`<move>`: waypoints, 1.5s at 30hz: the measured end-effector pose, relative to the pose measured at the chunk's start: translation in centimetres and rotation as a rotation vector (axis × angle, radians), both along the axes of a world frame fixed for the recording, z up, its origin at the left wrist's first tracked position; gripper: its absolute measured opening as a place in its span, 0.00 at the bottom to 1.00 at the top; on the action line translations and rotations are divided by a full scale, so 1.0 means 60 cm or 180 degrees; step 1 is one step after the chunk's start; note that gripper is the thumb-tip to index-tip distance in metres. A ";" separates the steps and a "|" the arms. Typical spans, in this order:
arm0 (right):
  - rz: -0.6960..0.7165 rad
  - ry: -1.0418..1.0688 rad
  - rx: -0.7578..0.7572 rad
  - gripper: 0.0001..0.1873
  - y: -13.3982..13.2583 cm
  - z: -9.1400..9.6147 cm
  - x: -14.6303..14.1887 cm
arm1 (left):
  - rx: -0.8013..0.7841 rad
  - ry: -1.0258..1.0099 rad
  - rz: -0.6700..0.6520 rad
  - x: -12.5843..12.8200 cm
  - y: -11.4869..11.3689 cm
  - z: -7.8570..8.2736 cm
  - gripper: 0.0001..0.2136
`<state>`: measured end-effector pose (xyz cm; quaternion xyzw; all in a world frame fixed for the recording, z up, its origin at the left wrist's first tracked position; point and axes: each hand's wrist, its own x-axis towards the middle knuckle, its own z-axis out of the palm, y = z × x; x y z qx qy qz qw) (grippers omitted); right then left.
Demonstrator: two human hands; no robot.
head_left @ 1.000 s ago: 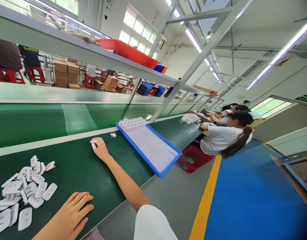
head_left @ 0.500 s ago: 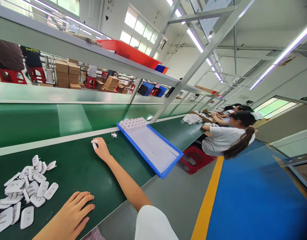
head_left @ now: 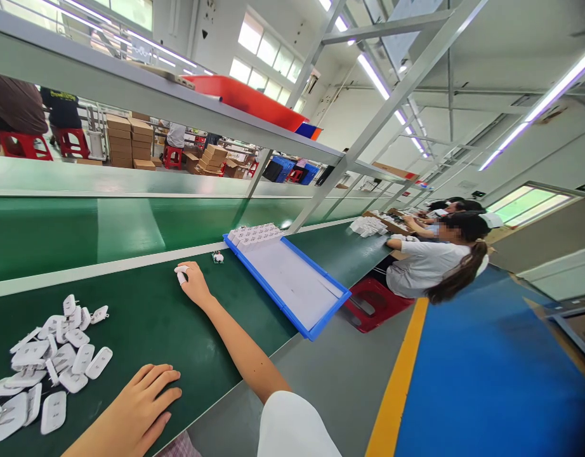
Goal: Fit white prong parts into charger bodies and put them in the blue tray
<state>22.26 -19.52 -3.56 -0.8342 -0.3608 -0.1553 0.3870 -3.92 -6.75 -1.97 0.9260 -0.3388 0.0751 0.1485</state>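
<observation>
My left hand (head_left: 139, 406) lies palm down on the green tabletop (head_left: 144, 317), fingers spread and holding nothing. To its left is a loose heap of white plug housings (head_left: 59, 355), several with metal prongs showing. Farther out, my right hand (head_left: 193, 285) rests on the table with its fingers a little bent and apart. White covers sit on its fingertips, and I see nothing held in it. Just beyond it lies a small circuit board (head_left: 218, 257) with a white part on it. A blue-rimmed tray (head_left: 268, 298) stands to the right, with rows of white pieces (head_left: 255, 235) at its far end.
A green conveyor belt (head_left: 197, 222) runs behind the table's pale edge strip. Overhead, a shelf carries a red bin (head_left: 245, 101), and a slanted metal post (head_left: 321, 193) rises behind the tray. A co-worker (head_left: 416, 266) sits at the right by more white parts (head_left: 368, 226).
A lighter patch on the conveyor belt has shifted left. Both hands stay where they were, and the heap, circuit board and tray are unchanged.
</observation>
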 end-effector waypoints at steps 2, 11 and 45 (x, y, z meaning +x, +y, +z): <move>-0.0006 0.0024 -0.0010 0.13 0.000 -0.001 0.000 | 0.0004 0.0014 0.0004 0.000 0.000 0.001 0.18; 0.0009 0.0105 -0.0063 0.14 0.000 -0.002 0.001 | -0.0149 0.0041 -0.0002 -0.002 -0.001 0.009 0.18; -0.0661 0.0116 -0.1458 0.20 0.018 0.041 0.048 | -0.0535 0.0104 0.0073 -0.010 -0.008 0.027 0.12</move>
